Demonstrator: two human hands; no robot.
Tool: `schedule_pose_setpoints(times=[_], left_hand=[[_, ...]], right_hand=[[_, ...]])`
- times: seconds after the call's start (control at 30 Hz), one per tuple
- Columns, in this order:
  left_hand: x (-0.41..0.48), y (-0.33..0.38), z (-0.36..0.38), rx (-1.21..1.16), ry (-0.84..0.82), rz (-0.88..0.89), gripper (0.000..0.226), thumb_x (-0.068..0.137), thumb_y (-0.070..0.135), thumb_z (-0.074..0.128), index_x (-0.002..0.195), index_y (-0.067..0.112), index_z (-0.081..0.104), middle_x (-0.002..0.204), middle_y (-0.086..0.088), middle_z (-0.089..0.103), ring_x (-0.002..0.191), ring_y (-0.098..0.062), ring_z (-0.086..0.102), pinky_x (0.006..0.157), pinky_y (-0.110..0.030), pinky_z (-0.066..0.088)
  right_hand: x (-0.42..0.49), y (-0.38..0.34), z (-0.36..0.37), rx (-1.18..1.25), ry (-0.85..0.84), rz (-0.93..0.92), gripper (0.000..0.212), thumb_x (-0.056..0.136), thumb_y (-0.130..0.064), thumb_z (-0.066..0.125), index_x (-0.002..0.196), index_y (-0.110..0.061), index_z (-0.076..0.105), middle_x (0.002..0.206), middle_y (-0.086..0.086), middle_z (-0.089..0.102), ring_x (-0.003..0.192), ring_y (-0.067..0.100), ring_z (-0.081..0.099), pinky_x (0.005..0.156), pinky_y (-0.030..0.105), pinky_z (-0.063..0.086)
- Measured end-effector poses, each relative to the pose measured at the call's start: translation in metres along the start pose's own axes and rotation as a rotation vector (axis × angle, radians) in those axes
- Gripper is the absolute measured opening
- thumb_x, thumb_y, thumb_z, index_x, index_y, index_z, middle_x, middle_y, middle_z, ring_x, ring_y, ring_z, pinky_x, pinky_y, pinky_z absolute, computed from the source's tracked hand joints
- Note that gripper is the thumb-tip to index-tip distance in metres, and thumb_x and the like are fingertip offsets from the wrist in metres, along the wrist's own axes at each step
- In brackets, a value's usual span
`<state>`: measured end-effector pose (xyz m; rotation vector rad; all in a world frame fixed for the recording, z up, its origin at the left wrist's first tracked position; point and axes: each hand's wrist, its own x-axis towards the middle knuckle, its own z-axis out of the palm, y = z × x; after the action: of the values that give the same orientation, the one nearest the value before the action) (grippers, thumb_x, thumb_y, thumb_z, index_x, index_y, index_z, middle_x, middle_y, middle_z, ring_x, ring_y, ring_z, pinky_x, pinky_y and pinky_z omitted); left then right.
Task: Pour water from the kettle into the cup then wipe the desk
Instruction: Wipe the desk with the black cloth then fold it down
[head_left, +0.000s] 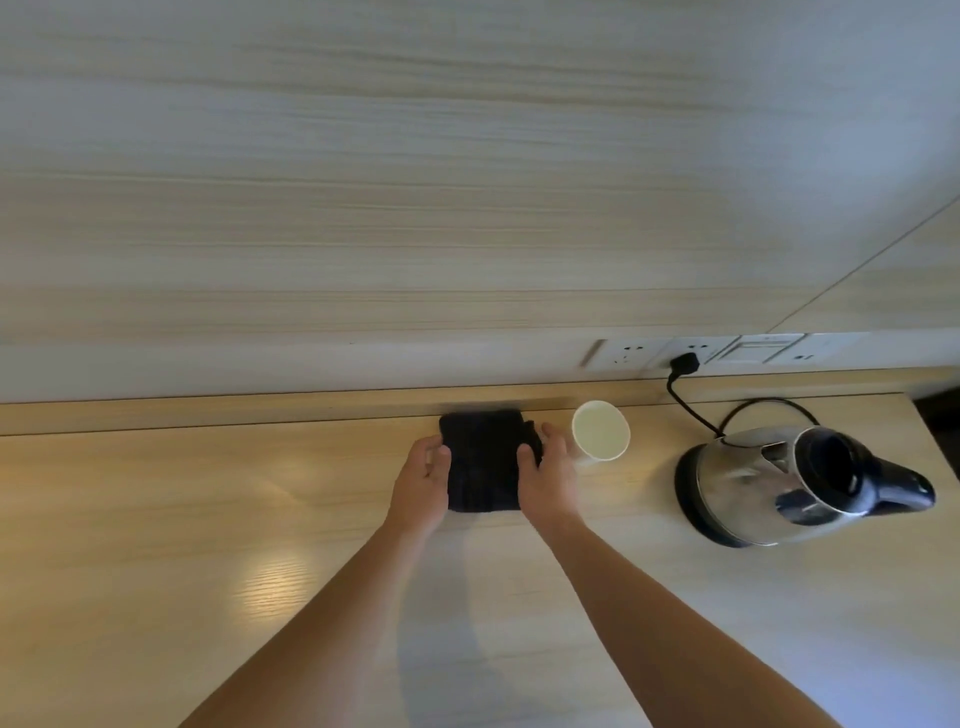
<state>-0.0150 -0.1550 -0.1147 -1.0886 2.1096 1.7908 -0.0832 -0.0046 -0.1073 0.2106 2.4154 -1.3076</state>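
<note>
— Black cloth (483, 460), folded, is lying flat on the pale wooden desk (208, 519) close to its back edge, is that right?

— Yes. Both hands are sitting on it. The left hand (422, 480) is lying along its left side with the fingers curling over the edge; the right hand (548, 475) is doing the same on the right side, thumb on top of the fabric. Neither is closing into a fist, and whether they are pinching the cloth or only pressing on it I cannot tell.

— And the cup (601, 431)?

— A white paper cup is standing upright just beside the right hand, near the back edge, with pale liquid showing inside.

— The kettle (774, 483)?

— It is sitting on its dark base toward the desk's right edge, well apart from the cloth, steel body shining, lid open, black handle pointing right. Its black cord (693, 410) is running back to a plug (683, 364) in the wall socket strip (727, 353) above the back edge.
</note>
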Motion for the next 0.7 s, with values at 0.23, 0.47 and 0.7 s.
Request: schedule_pose_setpoints(times=[0.23, 0.47, 0.7], left_hand=[[-0.013, -0.01, 0.009, 0.306, 0.164, 0.273, 0.051, 0.107, 0.033, 0.046, 0.154, 0.016, 0.039, 0.109, -0.011, 0.07, 0.103, -0.022, 0.066, 0.088, -0.027, 0.052], [0.017, -0.025, 0.026, 1.024, 0.078, 0.531, 0.066, 0.104, 0.049, 0.013, 0.165, 0.023, 0.019, 0.175, -0.005, 0.009, 0.162, -0.027, 0.008, 0.129, -0.056, 0.017], [0.019, -0.043, 0.029, 1.108, 0.066, 0.389, 0.068, 0.101, 0.057, -0.002, 0.162, 0.031, -0.018, 0.17, 0.001, -0.027, 0.157, -0.02, -0.026, 0.129, -0.055, -0.009]], right_hand=[[-0.025, 0.01, 0.006, -0.575, 0.009, -0.255, 0.06, 0.109, -0.033, 0.04, 0.164, -0.022, 0.018, 0.173, 0.003, 0.012, 0.159, 0.024, 0.012, 0.124, 0.045, 0.021], [0.007, 0.041, 0.007, -0.923, -0.175, -0.423, 0.065, 0.11, -0.046, 0.02, 0.165, -0.022, -0.005, 0.169, -0.003, -0.02, 0.16, 0.019, -0.014, 0.13, 0.04, 0.002], [0.027, 0.055, 0.004, -1.038, -0.188, -0.495, 0.071, 0.108, -0.054, 0.015, 0.163, -0.021, -0.014, 0.171, 0.004, -0.02, 0.159, 0.023, -0.016, 0.128, 0.041, -0.007]])
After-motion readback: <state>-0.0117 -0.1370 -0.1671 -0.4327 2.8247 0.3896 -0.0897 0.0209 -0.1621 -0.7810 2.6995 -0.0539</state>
